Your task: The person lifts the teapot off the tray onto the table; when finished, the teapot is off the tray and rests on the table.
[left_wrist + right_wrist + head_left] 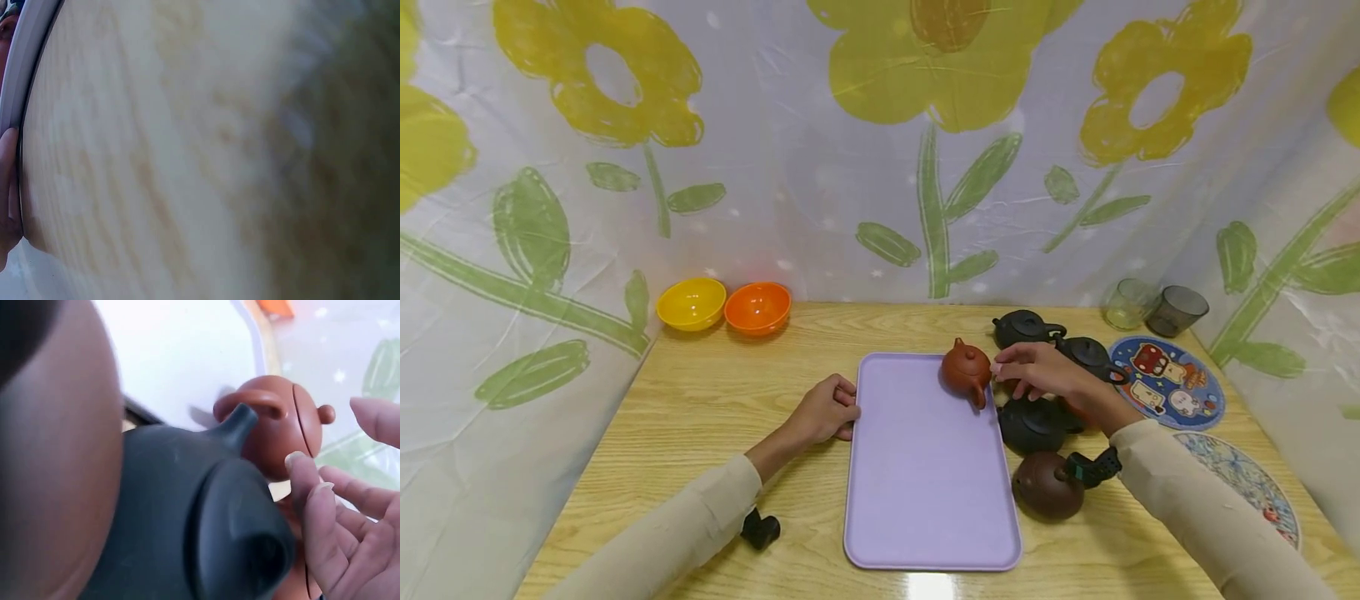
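Observation:
A lilac tray (928,467) lies lengthwise on the table. My left hand (827,410) holds its left edge, thumb at the rim; in the left wrist view only a few fingers (7,181) show beside the rim. On the tray's far right corner sits a reddish-brown clay teapot (966,369), its handle toward me. Just right of it, my right hand (1040,369) hovers above other teapots with fingers loosely spread and nothing between them. Below that hand are a black teapot (1033,427) and another reddish teapot, mostly hidden. A dark brown teapot (1049,492) stands nearer me.
Two more black teapots (1024,327) stand at the back right, near a round blue cartoon mat (1195,400) and two glasses (1177,312). A patterned round mat (1255,483) lies under my right forearm. Yellow (692,305) and orange bowls (758,309) stand back left, against a flowered curtain.

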`<state>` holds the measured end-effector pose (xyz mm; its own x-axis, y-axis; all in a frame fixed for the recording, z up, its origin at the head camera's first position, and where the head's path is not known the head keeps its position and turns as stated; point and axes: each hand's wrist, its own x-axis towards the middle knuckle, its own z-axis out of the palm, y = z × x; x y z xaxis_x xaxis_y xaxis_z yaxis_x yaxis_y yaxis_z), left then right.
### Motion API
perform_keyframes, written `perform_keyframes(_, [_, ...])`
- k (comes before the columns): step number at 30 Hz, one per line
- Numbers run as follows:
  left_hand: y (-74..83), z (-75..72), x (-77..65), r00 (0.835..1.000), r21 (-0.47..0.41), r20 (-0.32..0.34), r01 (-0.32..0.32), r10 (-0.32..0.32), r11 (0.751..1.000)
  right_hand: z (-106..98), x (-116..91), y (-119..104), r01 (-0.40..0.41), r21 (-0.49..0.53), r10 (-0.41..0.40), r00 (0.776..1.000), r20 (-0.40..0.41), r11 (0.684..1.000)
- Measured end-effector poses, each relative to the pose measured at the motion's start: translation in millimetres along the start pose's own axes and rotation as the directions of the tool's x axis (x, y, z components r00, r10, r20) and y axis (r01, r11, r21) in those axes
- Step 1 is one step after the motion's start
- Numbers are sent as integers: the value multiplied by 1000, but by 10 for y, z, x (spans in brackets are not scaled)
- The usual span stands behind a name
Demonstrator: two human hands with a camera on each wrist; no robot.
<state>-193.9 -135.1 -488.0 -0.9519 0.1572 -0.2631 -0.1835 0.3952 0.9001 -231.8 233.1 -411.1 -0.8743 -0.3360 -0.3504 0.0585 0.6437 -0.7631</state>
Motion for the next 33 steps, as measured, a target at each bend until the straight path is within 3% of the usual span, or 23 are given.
perform_keyframes(8, [11, -7, -12, 1000, 5, -5, -8, 8, 1000, -6, 66, -76, -52, -31, 53, 998, 22, 998])
perform_keyframes(20, [-17, -7, 6, 1000, 11, -9, -10, 11, 1000, -83, 158, -177, -82, -106, 98, 983, 154, 991])
perform_keyframes(24, [-23, 1, 9, 1000, 5, -5, -2, 2, 1000, -56, 180, -224, -78, -138, 105, 974, 199, 987])
perform_keyframes(33, [-3, 8, 2, 1000, 13, -3, 3, -3, 1000, 37, 272, -304, -87, -152, 119, 968, 219, 984])
